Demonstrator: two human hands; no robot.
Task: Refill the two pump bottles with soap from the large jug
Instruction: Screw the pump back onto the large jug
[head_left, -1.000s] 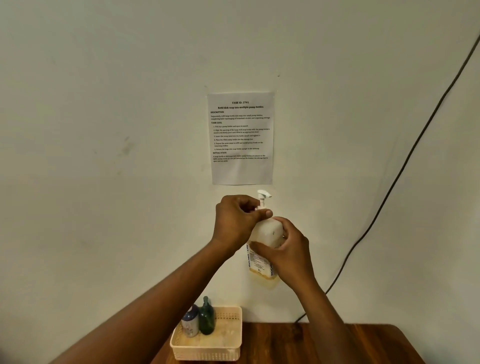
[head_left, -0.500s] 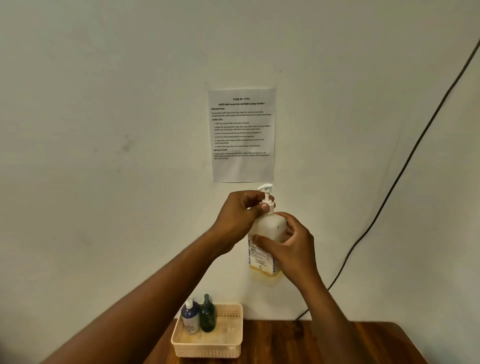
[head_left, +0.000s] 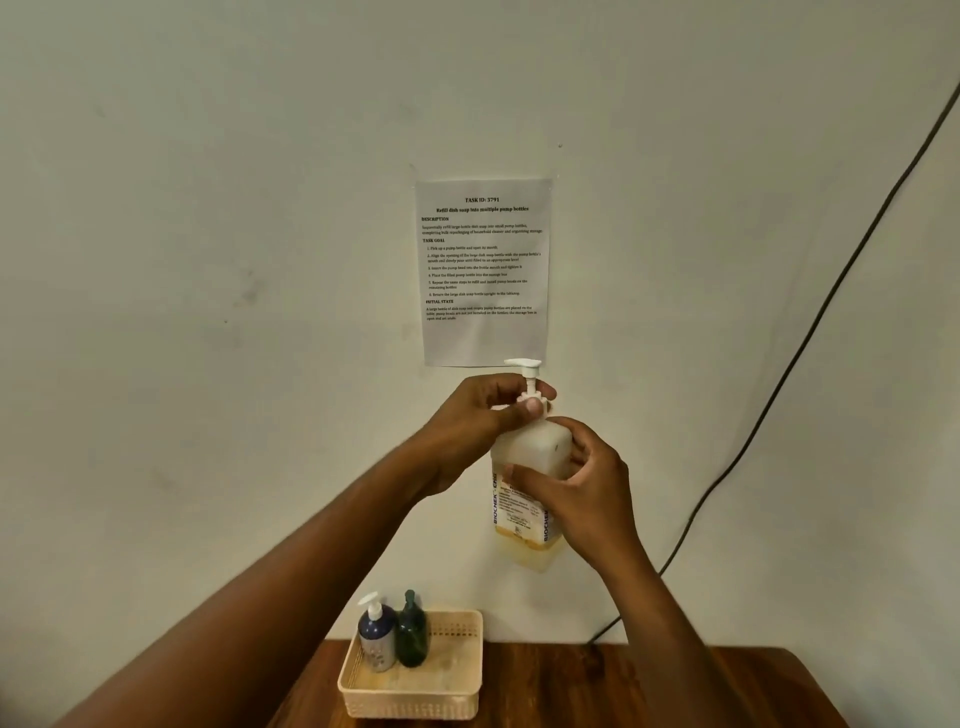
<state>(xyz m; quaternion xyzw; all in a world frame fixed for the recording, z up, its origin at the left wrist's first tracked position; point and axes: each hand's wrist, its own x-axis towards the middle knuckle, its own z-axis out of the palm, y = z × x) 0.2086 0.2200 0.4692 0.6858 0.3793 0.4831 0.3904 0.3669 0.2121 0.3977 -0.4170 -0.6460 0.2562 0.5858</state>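
I hold the large soap jug (head_left: 524, 499), a translucent white bottle with a label and a little yellow soap at its bottom, up in front of the wall. My right hand (head_left: 582, 488) grips its body. My left hand (head_left: 483, 421) pinches the collar under its white pump head (head_left: 525, 366). Below, two small pump bottles stand upright in a cream basket (head_left: 457, 696): a blue one with a white pump (head_left: 375, 636) and a dark green one (head_left: 411, 636).
The basket sits at the back of a brown wooden table (head_left: 623, 686) against a pale wall. A printed task sheet (head_left: 483, 270) is taped to the wall above the jug. A black cable (head_left: 810, 332) runs down the wall on the right.
Both hands have lifted the jug slightly higher, and the pump head now reaches the sheet's lower edge. My left thumb and fingers have shifted on the pump collar.
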